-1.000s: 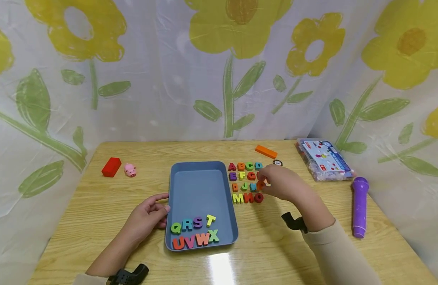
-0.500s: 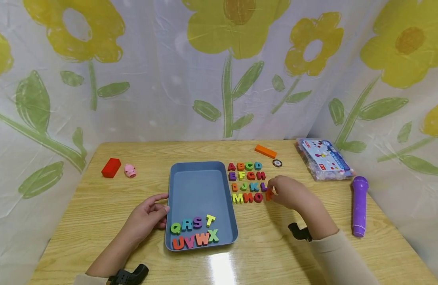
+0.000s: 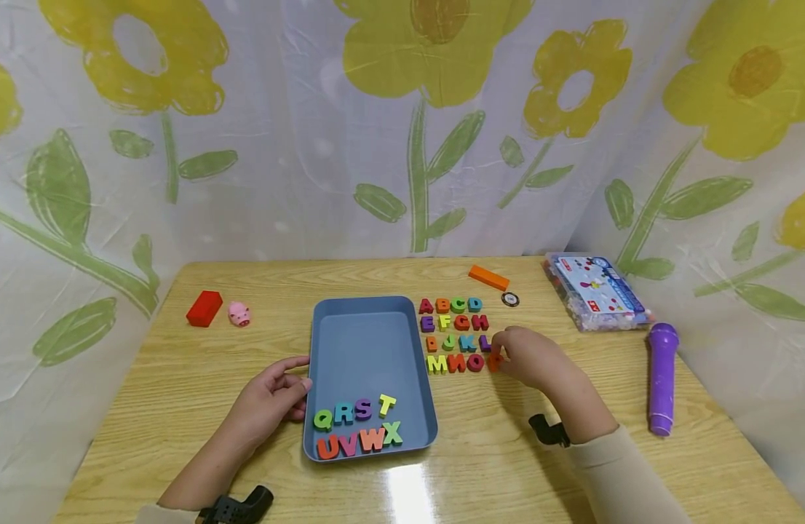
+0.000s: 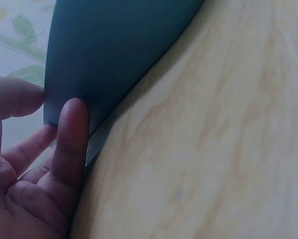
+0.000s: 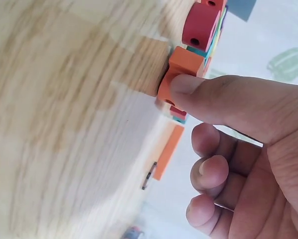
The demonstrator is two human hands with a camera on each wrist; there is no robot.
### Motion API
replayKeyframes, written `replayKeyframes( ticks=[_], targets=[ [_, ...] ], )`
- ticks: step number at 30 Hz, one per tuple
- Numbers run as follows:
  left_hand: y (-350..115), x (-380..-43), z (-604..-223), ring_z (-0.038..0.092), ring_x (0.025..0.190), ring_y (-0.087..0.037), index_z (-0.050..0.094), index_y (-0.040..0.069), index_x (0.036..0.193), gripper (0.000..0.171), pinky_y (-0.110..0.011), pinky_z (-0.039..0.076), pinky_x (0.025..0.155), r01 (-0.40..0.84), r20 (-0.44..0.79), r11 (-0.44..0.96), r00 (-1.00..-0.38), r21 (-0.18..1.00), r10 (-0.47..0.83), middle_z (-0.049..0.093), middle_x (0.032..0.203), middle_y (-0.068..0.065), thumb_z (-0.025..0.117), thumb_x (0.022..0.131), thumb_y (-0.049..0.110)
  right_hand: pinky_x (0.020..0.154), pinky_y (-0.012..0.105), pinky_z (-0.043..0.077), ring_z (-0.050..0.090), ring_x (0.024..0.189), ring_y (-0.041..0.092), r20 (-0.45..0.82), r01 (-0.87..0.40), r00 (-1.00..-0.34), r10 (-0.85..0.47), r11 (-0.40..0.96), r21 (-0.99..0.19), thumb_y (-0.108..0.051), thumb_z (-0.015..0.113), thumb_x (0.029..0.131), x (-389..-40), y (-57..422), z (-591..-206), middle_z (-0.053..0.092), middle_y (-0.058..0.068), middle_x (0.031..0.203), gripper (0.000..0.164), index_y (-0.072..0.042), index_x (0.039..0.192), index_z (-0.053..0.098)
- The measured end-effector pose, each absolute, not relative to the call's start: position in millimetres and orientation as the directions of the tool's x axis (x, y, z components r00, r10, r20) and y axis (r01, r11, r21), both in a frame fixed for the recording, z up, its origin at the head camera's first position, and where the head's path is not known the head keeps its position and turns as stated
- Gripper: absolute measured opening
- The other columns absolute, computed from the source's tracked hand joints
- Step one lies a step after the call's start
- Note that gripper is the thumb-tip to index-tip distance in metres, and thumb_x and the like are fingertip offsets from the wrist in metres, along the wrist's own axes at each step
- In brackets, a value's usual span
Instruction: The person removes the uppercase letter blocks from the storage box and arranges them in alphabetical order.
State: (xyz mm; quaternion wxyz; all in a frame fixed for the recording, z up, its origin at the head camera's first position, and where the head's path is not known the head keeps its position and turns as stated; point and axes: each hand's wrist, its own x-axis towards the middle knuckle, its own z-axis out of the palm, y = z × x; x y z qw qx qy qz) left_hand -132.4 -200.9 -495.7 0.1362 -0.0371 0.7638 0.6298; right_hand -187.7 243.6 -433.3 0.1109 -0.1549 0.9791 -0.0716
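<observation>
Eight letters [image 3: 343, 413] sit in the near end of the blue-grey tray [image 3: 366, 356], tray mid-bench [image 3: 167, 378]; letter rows [image 3: 462, 323] stand just off the tray's right edge. Right hand [image 3: 530, 356] pinches an orange letter [image 5: 186, 62] at the right end of the nearest row, beside the red O [image 3: 475, 362]; thumb on its face, far side of the grip hidden. Left hand [image 3: 271, 393] holds the tray's left wall, fingers partly curled. Risks, my judgement: an off-centre pinch could twist or tip the orange letter; a sideways drift could knock the O or purple L [image 3: 485, 343] out of line, both being close. Pushing on the tray could slide its right edge into the rows. Orange bar [image 3: 489, 278], toward the bench's far edge, looks well apart, low risk.
</observation>
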Motion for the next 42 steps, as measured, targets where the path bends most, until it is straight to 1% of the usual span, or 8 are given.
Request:
replayKeyframes(
  ticks=[7,11,17,21,26,30,34,42],
  targets=[
    [-200.9,-132.2,-495.7,0.073,0.083,-0.018,0.051,0.006,0.159,0.055,-0.030,0.065,0.074,-0.227,-0.254,0.210,-0.960,0.951,0.113,0.073,0.106,-0.011,0.069,0.108,0.015,0.079,0.044,0.059,0.061,0.082,0.020,-0.183,-0.296,-0.927,-0.326,0.939,-0.173,-0.008,0.082,0.096,-184.7,242.9,-431.9,0.072,0.006,0.098,0.014,-0.009,0.108,0.077],
    [-200.8,-132.6,-496.5,0.073,0.083,-0.017,0.050,0.006,0.160,0.056,-0.030,0.065,0.074,-0.232,-0.260,0.213,-0.959,0.949,0.114,0.074,0.107,-0.012,0.069,0.108,0.016,0.081,0.046,0.060,0.063,0.085,0.022,-0.154,-0.283,-0.939,-0.306,0.946,-0.156,-0.009,0.083,0.095,-181.4,238.5,-424.0,0.074,0.010,0.105,0.018,-0.008,0.113,0.077],
    [-202.7,-130.8,-495.4,0.073,0.083,-0.018,0.049,0.006,0.161,0.057,-0.030,0.064,0.074,-0.234,-0.261,0.208,-0.958,0.950,0.115,0.075,0.103,-0.012,0.068,0.109,0.017,0.085,0.043,0.062,0.069,0.094,0.022,-0.130,-0.334,-0.926,-0.355,0.929,-0.163,-0.014,0.084,0.097,-178.8,191.7,-396.4,0.076,0.010,0.118,0.027,-0.009,0.122,0.077],
    [-203.4,-131.1,-494.1,0.074,0.083,-0.019,0.051,0.007,0.159,0.055,-0.029,0.065,0.074,-0.227,-0.252,0.198,-0.961,0.954,0.112,0.075,0.102,-0.012,0.068,0.109,0.017,0.091,0.043,0.063,0.072,0.102,0.023,-0.075,-0.436,-0.886,-0.458,0.877,-0.204,-0.020,0.085,0.097,-180.2,144.6,-384.3,0.077,0.008,0.123,0.030,-0.010,0.124,0.077],
    [-203.4,-132.1,-495.5,0.073,0.083,-0.019,0.052,0.006,0.159,0.055,-0.029,0.065,0.074,-0.214,-0.238,0.185,-0.964,0.959,0.122,0.075,0.103,-0.012,0.069,0.108,0.016,0.087,0.036,0.061,0.069,0.098,0.018,-0.054,-0.547,-0.820,-0.570,0.808,-0.218,-0.028,0.085,0.098,-180.7,83.4,-376.1,0.073,0.002,0.116,0.027,-0.015,0.121,0.078],
    [-202.2,-132.8,-494.9,0.071,0.081,-0.018,0.051,0.005,0.159,0.056,-0.028,0.064,0.074,-0.209,-0.236,0.190,-0.962,0.959,0.134,0.075,0.102,-0.011,0.070,0.107,0.016,0.087,0.032,0.061,0.069,0.098,0.013,-0.108,-0.607,-0.770,-0.629,0.774,-0.178,-0.036,0.083,0.099,-175.5,40.9,-381.8,0.073,-0.002,0.116,0.029,-0.017,0.121,0.079],
    [-202.6,-134.3,-494.3,0.069,0.073,-0.016,0.051,0.005,0.159,0.056,-0.027,0.063,0.068,-0.214,-0.244,0.188,-0.958,0.959,0.150,0.072,0.088,-0.007,0.069,0.108,0.018,0.081,0.030,0.059,0.067,0.092,0.010,-0.207,-0.667,-0.703,-0.681,0.732,-0.142,-0.041,0.084,0.097,-167.1,13.4,-395.1,0.072,-0.005,0.111,0.030,-0.020,0.118,0.080],
    [-204.7,-133.8,-494.0,0.068,0.061,-0.017,0.049,0.004,0.159,0.055,-0.031,0.062,0.059,-0.207,-0.237,0.179,-0.956,0.962,0.171,0.066,0.075,-0.006,0.068,0.109,0.019,0.068,0.029,0.049,0.057,0.078,0.008,-0.315,-0.706,-0.641,-0.700,0.699,-0.115,-0.044,0.086,0.095,-158.2,-7.2,-407.0,0.062,-0.010,0.090,0.028,-0.022,0.092,0.070]
  ],
)
